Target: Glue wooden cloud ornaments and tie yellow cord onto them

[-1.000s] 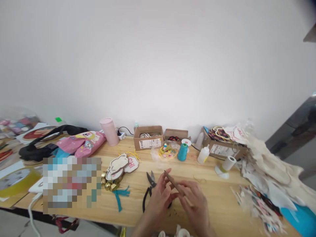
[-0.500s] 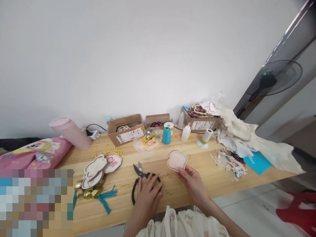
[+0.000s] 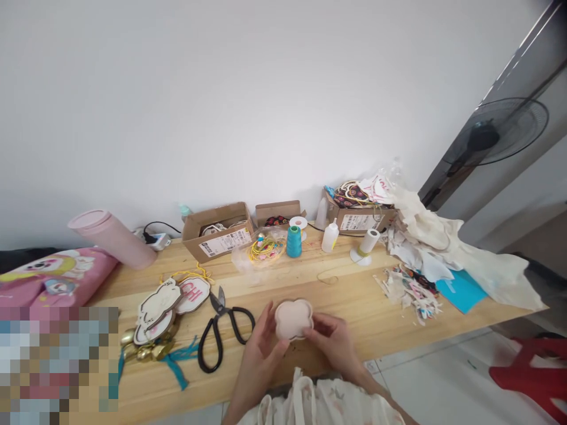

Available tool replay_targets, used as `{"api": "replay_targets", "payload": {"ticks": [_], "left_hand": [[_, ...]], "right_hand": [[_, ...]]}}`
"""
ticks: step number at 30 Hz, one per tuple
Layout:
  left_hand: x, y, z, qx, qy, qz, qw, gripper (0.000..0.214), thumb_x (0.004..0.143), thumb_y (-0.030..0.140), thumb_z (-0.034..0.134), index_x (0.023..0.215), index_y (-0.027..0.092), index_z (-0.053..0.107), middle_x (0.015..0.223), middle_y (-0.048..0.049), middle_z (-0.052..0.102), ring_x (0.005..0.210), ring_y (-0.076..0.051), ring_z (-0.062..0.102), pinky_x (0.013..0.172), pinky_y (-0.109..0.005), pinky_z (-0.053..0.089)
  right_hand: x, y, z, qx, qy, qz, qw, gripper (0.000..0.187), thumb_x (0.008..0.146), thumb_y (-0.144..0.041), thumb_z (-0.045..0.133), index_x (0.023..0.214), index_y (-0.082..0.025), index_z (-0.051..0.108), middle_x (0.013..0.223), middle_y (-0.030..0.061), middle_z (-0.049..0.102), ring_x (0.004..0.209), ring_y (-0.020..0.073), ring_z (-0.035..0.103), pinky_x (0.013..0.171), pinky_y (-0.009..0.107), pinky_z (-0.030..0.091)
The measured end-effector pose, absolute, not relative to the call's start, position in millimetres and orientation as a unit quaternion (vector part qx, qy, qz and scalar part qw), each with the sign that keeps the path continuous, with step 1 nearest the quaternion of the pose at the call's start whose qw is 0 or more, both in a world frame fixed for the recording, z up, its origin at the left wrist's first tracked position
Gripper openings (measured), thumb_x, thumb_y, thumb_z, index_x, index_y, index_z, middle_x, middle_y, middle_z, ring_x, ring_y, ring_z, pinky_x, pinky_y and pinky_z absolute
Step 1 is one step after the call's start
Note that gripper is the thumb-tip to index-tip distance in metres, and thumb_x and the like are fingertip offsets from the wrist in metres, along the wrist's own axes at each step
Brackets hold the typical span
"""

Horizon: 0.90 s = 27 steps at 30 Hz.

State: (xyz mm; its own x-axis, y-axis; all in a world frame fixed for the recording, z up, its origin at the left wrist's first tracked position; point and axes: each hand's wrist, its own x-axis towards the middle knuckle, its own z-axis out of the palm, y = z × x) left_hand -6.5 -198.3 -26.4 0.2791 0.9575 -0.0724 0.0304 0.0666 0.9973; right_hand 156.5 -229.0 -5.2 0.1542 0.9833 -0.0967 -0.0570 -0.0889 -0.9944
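Observation:
Between my hands is a small scalloped, flower-shaped pale fabric piece point(image 3: 293, 319) with a cream border, raised just over the table near its front edge. My right hand point(image 3: 334, 342) pinches its right side, thumb on top. My left hand point(image 3: 264, 345) closes on its left edge, with fingers behind and thumb at the lower corner. Black-handled scissors point(image 3: 220, 310) lie with parted blades on the wood, left of my left hand. Beyond them rest several cloud-shaped plaques point(image 3: 160, 303), one with pink lettering, with gold bells point(image 3: 144, 353) and teal tassels point(image 3: 177, 366).
Along the wall stand a pink tumbler point(image 3: 113, 237), an open cardboard box point(image 3: 225, 241), a teal thread cone point(image 3: 293, 243), a white glue bottle point(image 3: 330, 237), a white roll point(image 3: 369, 242) and a filled box point(image 3: 361, 221). Fabric scraps point(image 3: 410, 289) and cream cloth point(image 3: 478, 257) cover the right side.
My left hand has left the scissors and moved right to the fabric piece. My right hand has brought the piece left and closer to me.

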Motion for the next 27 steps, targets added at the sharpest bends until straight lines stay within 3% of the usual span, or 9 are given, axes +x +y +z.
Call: {"api": "replay_targets", "payload": {"ticks": [3, 6, 9, 13, 16, 22, 25, 27], "left_hand": [[10, -200, -19, 0.446, 0.499, 0.394, 0.630, 0.052, 0.060, 0.036, 0.070, 0.106, 0.017, 0.056, 0.092, -0.0077, 0.066, 0.079, -0.021, 0.062, 0.069, -0.029, 0.050], [14, -196, -20, 0.370, 0.539, 0.418, 0.631, 0.036, 0.060, 0.040, 0.069, 0.085, 0.016, 0.061, 0.078, -0.0047, 0.067, 0.069, -0.018, 0.061, 0.059, -0.024, 0.049], [15, -192, -24, 0.329, 0.546, 0.443, 0.630, 0.042, 0.061, 0.045, 0.066, 0.088, 0.013, 0.060, 0.074, -0.0044, 0.066, 0.065, -0.017, 0.060, 0.057, -0.023, 0.049], [17, -192, -29, 0.350, 0.550, 0.438, 0.619, 0.044, 0.059, 0.042, 0.069, 0.088, 0.011, 0.060, 0.074, -0.0049, 0.065, 0.064, -0.015, 0.059, 0.057, -0.023, 0.048], [16, -194, -29, 0.376, 0.548, 0.438, 0.605, 0.039, 0.058, 0.041, 0.069, 0.082, 0.011, 0.061, 0.072, -0.0045, 0.065, 0.063, -0.014, 0.058, 0.057, -0.022, 0.048], [13, -196, -28, 0.344, 0.536, 0.473, 0.609, 0.045, 0.056, 0.042, 0.070, 0.088, 0.012, 0.061, 0.076, -0.0050, 0.064, 0.064, -0.015, 0.058, 0.057, -0.023, 0.048], [12, -196, -27, 0.333, 0.523, 0.475, 0.625, 0.051, 0.058, 0.041, 0.069, 0.100, 0.015, 0.058, 0.077, -0.0029, 0.063, 0.062, -0.013, 0.057, 0.056, -0.021, 0.047], [11, -197, -26, 0.320, 0.512, 0.479, 0.637, 0.056, 0.059, 0.040, 0.069, 0.108, 0.018, 0.054, 0.076, -0.0008, 0.062, 0.059, -0.011, 0.055, 0.052, -0.019, 0.045]], "right_hand": [[157, -236, -22, -0.521, -0.532, 0.475, 0.468, 0.021, 0.068, -0.034, 0.061, 0.078, -0.018, 0.069, 0.063, -0.0014, 0.061, 0.056, 0.0109, 0.049, 0.053, 0.020, 0.037], [171, -235, -32, -0.533, -0.609, 0.394, 0.436, 0.022, 0.075, -0.033, 0.054, 0.084, -0.019, 0.068, 0.067, 0.0003, 0.063, 0.061, 0.0120, 0.052, 0.055, 0.020, 0.039], [189, -215, -23, -0.608, -0.632, 0.274, 0.394, 0.019, 0.080, -0.028, 0.049, 0.082, -0.020, 0.067, 0.073, 0.0032, 0.064, 0.067, 0.0139, 0.056, 0.061, 0.022, 0.042], [199, -172, 1, -0.676, -0.681, 0.142, 0.244, 0.017, 0.079, -0.020, 0.050, 0.087, -0.020, 0.065, 0.085, 0.0056, 0.064, 0.082, 0.0170, 0.056, 0.072, 0.026, 0.042], [194, -142, 6, -0.695, -0.691, 0.111, 0.163, 0.016, 0.078, -0.021, 0.051, 0.085, -0.019, 0.065, 0.088, 0.0067, 0.063, 0.086, 0.0191, 0.055, 0.074, 0.028, 0.041], [181, -121, -10, -0.697, -0.693, 0.116, 0.145, 0.016, 0.077, -0.015, 0.049, 0.071, -0.015, 0.064, 0.078, 0.0082, 0.064, 0.081, 0.0192, 0.055, 0.069, 0.028, 0.040], [200, -162, -24, -0.682, -0.703, 0.132, 0.153, 0.019, 0.078, -0.019, 0.048, 0.066, -0.017, 0.062, 0.069, 0.0039, 0.063, 0.070, 0.0147, 0.056, 0.063, 0.024, 0.042], [225, -213, -34, -0.640, -0.722, 0.168, 0.204, 0.023, 0.078, -0.024, 0.048, 0.059, -0.020, 0.060, 0.059, 0.0005, 0.060, 0.060, 0.0124, 0.054, 0.055, 0.022, 0.042]]}}
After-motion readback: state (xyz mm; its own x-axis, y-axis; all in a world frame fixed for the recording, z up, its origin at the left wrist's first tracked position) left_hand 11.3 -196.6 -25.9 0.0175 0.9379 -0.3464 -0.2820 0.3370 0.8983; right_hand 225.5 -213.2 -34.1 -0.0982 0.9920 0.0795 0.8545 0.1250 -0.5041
